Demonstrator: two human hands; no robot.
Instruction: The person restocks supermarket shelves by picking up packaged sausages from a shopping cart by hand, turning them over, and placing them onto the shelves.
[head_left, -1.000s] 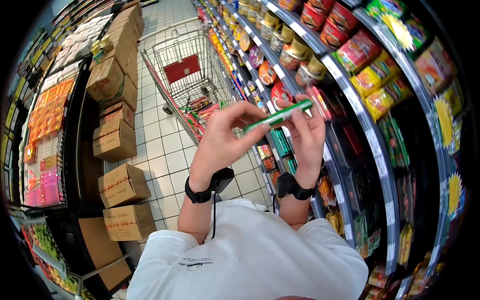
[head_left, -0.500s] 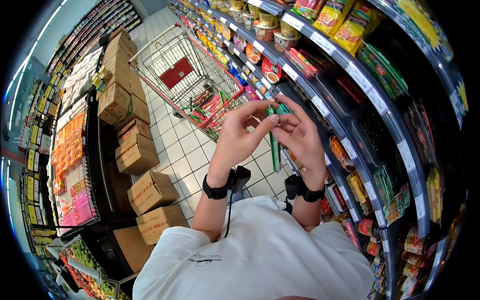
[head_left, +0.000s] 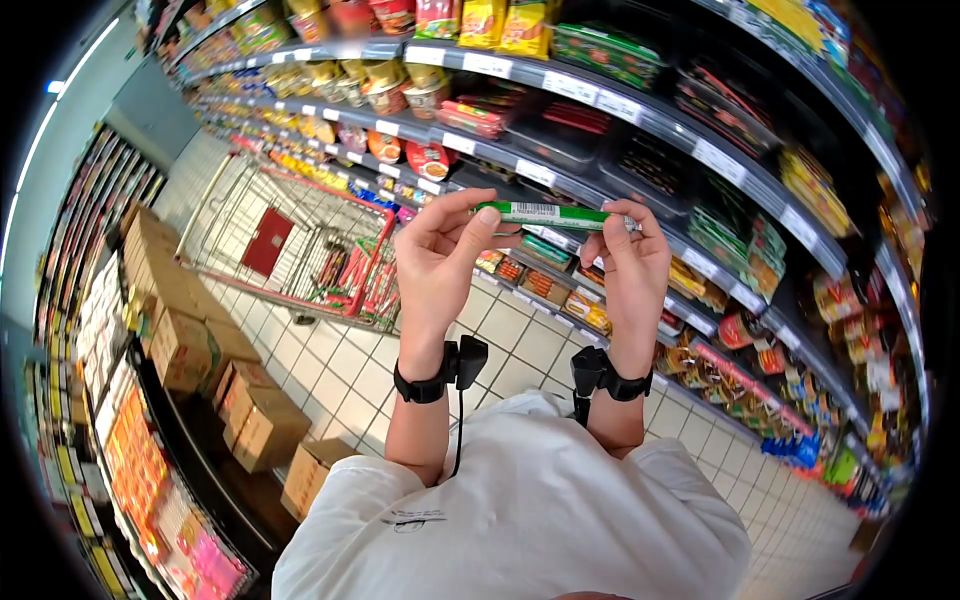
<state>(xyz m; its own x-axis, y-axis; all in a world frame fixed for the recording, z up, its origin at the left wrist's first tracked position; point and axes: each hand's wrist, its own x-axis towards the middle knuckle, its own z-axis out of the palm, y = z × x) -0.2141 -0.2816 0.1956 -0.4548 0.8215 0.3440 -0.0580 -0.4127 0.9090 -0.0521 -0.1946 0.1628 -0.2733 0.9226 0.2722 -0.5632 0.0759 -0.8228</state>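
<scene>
A slim green packet [head_left: 555, 215] with a barcode on a white patch is stretched level between my two hands, in front of the shelves. My left hand [head_left: 445, 250] pinches its left end between thumb and fingers. At its right end, my right hand [head_left: 630, 250] grips it with thumb and fingertips. Beyond my left hand stands a wire shopping cart [head_left: 290, 245] with a red panel; several red and green slim packets [head_left: 350, 275] lie in it.
Shelves [head_left: 590, 180] of packaged snacks and cup noodles curve across the top and right. Cardboard boxes [head_left: 265, 425] stand along the lower left, beside a display of orange and pink packs [head_left: 145, 465]. Tiled floor [head_left: 510, 325] runs below the cart and the shelves.
The view has swung toward the shelves, and the cart appears farther left. The green packet has turned from hanging steeply to level, with my hands farther apart at its ends.
</scene>
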